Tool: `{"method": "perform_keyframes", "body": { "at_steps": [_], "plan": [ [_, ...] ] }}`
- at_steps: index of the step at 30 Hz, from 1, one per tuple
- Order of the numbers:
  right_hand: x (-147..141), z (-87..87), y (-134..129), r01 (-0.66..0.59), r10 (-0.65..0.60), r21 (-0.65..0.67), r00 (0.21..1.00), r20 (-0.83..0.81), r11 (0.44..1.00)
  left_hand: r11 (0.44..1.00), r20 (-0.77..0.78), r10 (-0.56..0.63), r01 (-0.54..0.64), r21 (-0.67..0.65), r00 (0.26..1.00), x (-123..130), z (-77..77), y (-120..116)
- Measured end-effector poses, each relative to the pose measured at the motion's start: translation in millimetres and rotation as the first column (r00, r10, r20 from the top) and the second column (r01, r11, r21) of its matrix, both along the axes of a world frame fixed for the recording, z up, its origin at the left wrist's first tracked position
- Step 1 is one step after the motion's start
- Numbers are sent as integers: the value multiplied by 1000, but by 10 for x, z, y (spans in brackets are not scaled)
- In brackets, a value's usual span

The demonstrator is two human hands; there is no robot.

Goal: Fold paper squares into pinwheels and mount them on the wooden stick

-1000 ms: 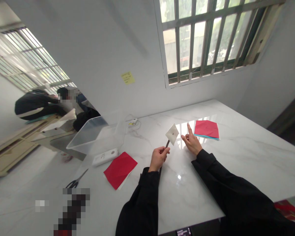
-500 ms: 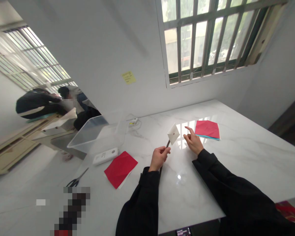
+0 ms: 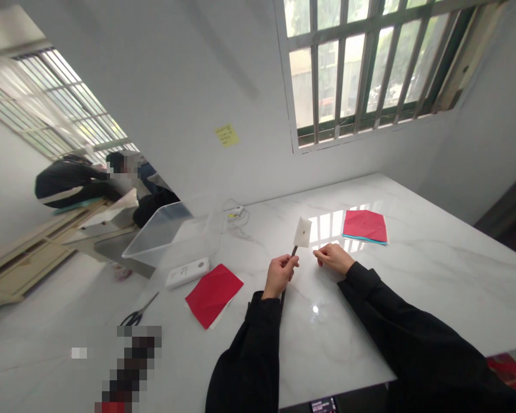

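My left hand [image 3: 280, 275] is closed around a thin dark stick [image 3: 294, 251], whose lower end runs down beside the black sleeve. At the top of the stick sits a small white square piece [image 3: 302, 232] with a dark dot at its centre, like a pinwheel head. To the right of it is my right hand [image 3: 334, 259], palm down with the fingers curled in. Nothing shows between those fingers, and a small gap separates them from the white piece.
Red sheets [image 3: 214, 295] lie left of my hands; another red and blue stack [image 3: 365, 225] lies to the right. Scissors [image 3: 140, 311], a white oblong device [image 3: 187, 273] and a clear plastic bin [image 3: 167, 229] are on the left of the marble-patterned table [image 3: 434, 269]. Two people sit far left.
My right hand has gone from a stretched index finger to curled fingers, dropping slightly. The white piece has turned from a diamond position to nearly upright. My left hand keeps its hold.
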State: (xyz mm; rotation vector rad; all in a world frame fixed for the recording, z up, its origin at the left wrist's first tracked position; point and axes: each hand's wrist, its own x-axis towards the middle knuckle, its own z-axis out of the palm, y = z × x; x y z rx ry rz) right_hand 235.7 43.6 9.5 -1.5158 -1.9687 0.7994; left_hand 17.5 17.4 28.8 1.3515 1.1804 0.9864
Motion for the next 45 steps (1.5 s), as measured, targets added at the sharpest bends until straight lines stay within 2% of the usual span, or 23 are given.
{"method": "perform_keyframes", "body": {
  "at_steps": [3,5,7,9,11,13,15,18,21,25,29,31,37,41,43,45],
  "plan": [
    [-38,-2,-14,-59,58,-13,996,-70,998,999,99,40,-38,-26,994,6,-26,20],
    [-86,8,-46,-170,148,-101,970,-195,980,997,200,72,-63,-54,977,13,-23,21],
    [-147,21,-96,-359,274,-214,898,-343,909,995,305,80,-57,-83,949,20,-6,9],
    [-218,26,-158,-540,395,-277,807,-438,795,992,405,92,-48,-117,910,28,15,-14],
    [-303,11,-220,-635,460,-282,739,-492,719,985,502,134,-61,-160,854,38,33,-39],
    [-406,-25,-275,-666,461,-247,692,-555,704,978,587,181,-81,-193,789,52,44,-62],
    [-514,-69,-317,-662,425,-206,656,-624,721,973,634,205,-89,-211,745,65,44,-76],
    [-625,-106,-352,-647,367,-205,633,-682,734,972,631,208,-82,-222,747,66,26,-75],
    [-620,-93,-357,-656,337,-252,633,-697,711,964,659,220,-58,-259,719,24,4,-41],
    [-518,-52,-349,-699,339,-325,632,-697,637,944,727,274,-31,-329,629,-87,2,32],
    [-458,-1,-359,-779,423,-337,586,-692,529,934,763,335,-90,-345,553,-195,19,87],
    [-444,32,-364,-800,459,-340,573,-679,495,935,788,345,-113,-336,510,-236,19,105],
    [-399,75,-354,-802,502,-336,578,-643,494,930,840,366,-170,-325,400,-318,-29,145],
    [-401,10,-336,-799,506,-359,589,-630,483,924,848,378,-201,-325,370,-334,-51,153],
    [-430,-39,-327,-779,445,-371,603,-662,505,926,848,376,-196,-324,374,-326,-49,146],
    [-470,-81,-318,-729,300,-383,617,-728,567,930,843,368,-178,-323,393,-305,-41,133]
  ]
}}
